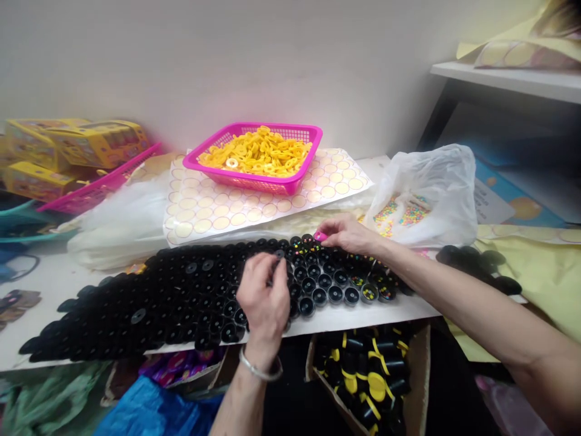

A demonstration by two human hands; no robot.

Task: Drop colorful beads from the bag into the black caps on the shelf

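Many small round black cups (218, 284) stand packed in rows along the table's front. My left hand (265, 290) is over the middle of them, fingers curled and pinched together. A small part of a roundish dark or clear piece shows by its fingertips, too hidden to name. My right hand (347, 235) reaches in from the right and pinches a small bright pink piece (320, 236) above the back row. Tiny coloured beads (370, 293) lie in several cups on the right side. A few clear discs (138, 315) rest on top of cups at the left.
Behind the cups, a pink basket (290, 186) of yellow rings stands on a sheet of circle stickers (204, 212). A white plastic bag (449, 175) with beads is at right. Yellow boxes (100, 142) are at left. Below the edge sits a carton (422, 369) of black-and-yellow pieces.
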